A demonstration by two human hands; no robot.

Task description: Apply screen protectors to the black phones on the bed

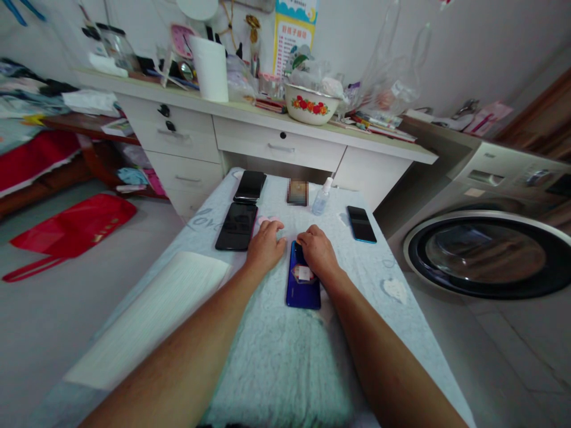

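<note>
A blue phone lies back side up on the cloth-covered table, with a small pale square on its back. The curled fingers of my right hand press on its upper end; their tips are partly hidden. To the left, my left hand rests on the cloth, its fingers loosely bent and thumb apart, with nothing seen in it. It is close beside a large black phone. Behind that lies another dark phone. A clear spray bottle stands beyond my right hand, and a black-screened phone lies at the right.
A pixelated dark-edged square object lies at the table's far end. A long pale strip lies along the left. Behind stands a white desk with a flowered bowl; a washing machine is at the right.
</note>
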